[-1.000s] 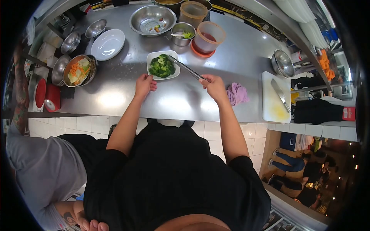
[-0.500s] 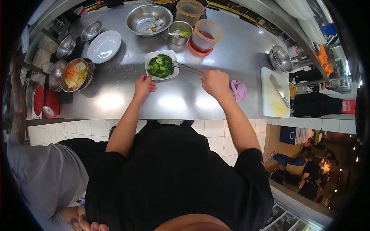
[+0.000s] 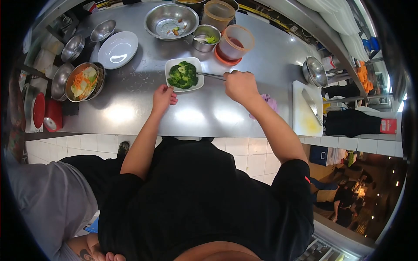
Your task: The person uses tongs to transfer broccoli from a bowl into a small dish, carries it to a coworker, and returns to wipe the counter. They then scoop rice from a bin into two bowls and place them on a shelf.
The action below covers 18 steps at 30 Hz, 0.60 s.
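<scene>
Broccoli (image 3: 183, 75) fills a small white square dish (image 3: 199, 84) on the steel counter. My right hand (image 3: 240, 87) is closed around metal tongs (image 3: 212, 75), whose tips reach the right side of the broccoli. At the dish's lower left corner is my left hand (image 3: 163, 100), its thumb and index finger pinched at the rim, the other fingers curled. Behind the dish stand a small metal pot (image 3: 206, 45) with some greens and a clear tub (image 3: 237, 41) with red liquid.
A large steel bowl (image 3: 171, 21), a white plate (image 3: 118, 50) and a bowl of cut vegetables (image 3: 82, 85) lie further back and left. On the right are a knife (image 3: 310, 103) on a white board (image 3: 305, 126) and a purple cloth (image 3: 268, 102). A co-worker (image 3: 52, 195) stands at left.
My right hand has moved slightly left and up with the tongs, bringing them closer over the dish. The view has shifted a little. My left hand stays at the dish's corner.
</scene>
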Available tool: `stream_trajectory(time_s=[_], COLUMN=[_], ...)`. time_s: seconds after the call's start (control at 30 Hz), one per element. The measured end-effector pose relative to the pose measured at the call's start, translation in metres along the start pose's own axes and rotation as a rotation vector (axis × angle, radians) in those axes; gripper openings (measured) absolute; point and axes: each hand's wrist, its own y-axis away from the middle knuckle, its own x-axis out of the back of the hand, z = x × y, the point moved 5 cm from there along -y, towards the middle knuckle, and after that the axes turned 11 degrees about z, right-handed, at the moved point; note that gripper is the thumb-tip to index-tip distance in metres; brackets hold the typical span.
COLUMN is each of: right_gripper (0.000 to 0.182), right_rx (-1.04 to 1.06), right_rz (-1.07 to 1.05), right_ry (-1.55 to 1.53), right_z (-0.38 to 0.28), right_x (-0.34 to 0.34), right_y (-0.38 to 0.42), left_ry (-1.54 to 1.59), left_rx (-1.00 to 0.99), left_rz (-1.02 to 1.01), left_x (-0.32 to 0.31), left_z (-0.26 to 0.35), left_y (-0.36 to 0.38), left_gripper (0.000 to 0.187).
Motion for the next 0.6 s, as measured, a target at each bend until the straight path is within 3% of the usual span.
stream_trajectory(time_s=[0.27, 0.47, 0.53, 0.6], right_gripper=[0.018, 0.028, 0.027, 0.025], right_rx=[-0.148, -0.509, -0.79, -0.9], right_rz=[-0.108, -0.039, -0.034, 0.02], right_ry=[-0.086, -0.563, -1.007, -1.037], right_z=[0.02, 0.081, 0.107, 0.131], right_x=[0.007, 0.003, -0.011, -0.007], right_y=[0.01, 0.052, 0.079, 0.103], left_ry=[-0.031, -0.033, -0.03, -0.037], left_rx=[-0.02, -0.011, -0.036, -0.049], left_rz=[-0.009, -0.01, -0.006, -0.003], left_x=[0.0, 0.001, 0.003, 0.005], left_z=[0.001, -0.001, -0.002, -0.001], left_y=[0.0, 0.001, 0.0, 0.002], left_gripper=[0.022, 0.022, 0.023, 0.024])
